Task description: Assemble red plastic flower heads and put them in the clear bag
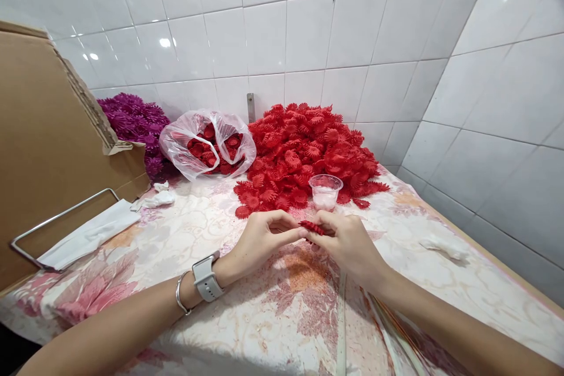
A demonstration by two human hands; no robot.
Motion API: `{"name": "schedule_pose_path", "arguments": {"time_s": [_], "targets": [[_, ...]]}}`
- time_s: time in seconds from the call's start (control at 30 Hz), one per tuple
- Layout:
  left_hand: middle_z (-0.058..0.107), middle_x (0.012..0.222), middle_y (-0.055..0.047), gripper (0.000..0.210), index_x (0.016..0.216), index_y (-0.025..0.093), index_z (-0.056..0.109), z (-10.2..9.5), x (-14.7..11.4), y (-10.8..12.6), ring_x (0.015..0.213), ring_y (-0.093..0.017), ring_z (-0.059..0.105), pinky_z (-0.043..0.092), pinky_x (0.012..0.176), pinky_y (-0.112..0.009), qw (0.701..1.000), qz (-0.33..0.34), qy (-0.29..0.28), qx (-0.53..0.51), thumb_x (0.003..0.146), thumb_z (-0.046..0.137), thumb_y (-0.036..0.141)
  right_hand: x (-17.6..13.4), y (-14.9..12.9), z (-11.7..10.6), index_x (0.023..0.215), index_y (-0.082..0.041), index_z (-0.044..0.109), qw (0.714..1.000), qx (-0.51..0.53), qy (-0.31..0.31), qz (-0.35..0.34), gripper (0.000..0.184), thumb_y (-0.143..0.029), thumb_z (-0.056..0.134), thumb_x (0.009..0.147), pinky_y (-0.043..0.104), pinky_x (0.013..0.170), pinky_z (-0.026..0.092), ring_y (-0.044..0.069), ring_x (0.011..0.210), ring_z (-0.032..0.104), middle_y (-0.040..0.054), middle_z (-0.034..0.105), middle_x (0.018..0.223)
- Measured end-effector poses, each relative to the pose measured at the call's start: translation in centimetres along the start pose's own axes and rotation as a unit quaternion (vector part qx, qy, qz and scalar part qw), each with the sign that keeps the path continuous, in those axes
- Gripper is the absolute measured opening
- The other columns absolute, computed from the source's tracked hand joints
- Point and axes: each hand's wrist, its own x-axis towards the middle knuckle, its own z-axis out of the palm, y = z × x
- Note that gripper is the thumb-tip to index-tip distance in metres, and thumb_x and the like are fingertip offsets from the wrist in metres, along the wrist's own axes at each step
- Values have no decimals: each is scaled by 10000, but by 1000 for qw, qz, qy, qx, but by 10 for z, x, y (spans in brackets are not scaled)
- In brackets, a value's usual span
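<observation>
My right hand pinches a small red frilled flower piece between thumb and fingers, just above the table. From the other side, my left hand closes its thumb and fingertips at the left end of the same piece. A watch and a bracelet are on my left wrist. Right behind my hands stands a clear plastic cup with something whitish in it. A large heap of similar red flower pieces rises behind the cup. Fingers hide part of the held piece.
A clear plastic bag of red pieces sits left of the heap, beside a purple pile. A cardboard box and white cloth lie left. Thin strips cross the floral tablecloth. Tiled walls bound the table.
</observation>
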Motion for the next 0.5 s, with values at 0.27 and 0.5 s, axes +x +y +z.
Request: {"name": "schedule_pose_path", "arguments": {"time_s": [0.27,0.5], "targets": [[647,720,-22,128,694,141,605,-1,6,-2,689,-140,602,460,633,-227,996,-58,2,-61,683,651,260,-5,-1,8,704,-172,557,995,-82,-23,-51,85,-193,511,772,240,525,373,151,553,537,26,623,643],[675,789,-32,118,783,154,641,-1,4,0,728,-149,621,485,684,-237,996,33,78,36,743,596,256,-7,-11,9,1006,-156,560,998,26,-61,-1,242,-205,373,861,307,694,447,195,763,609,70,654,847]]}}
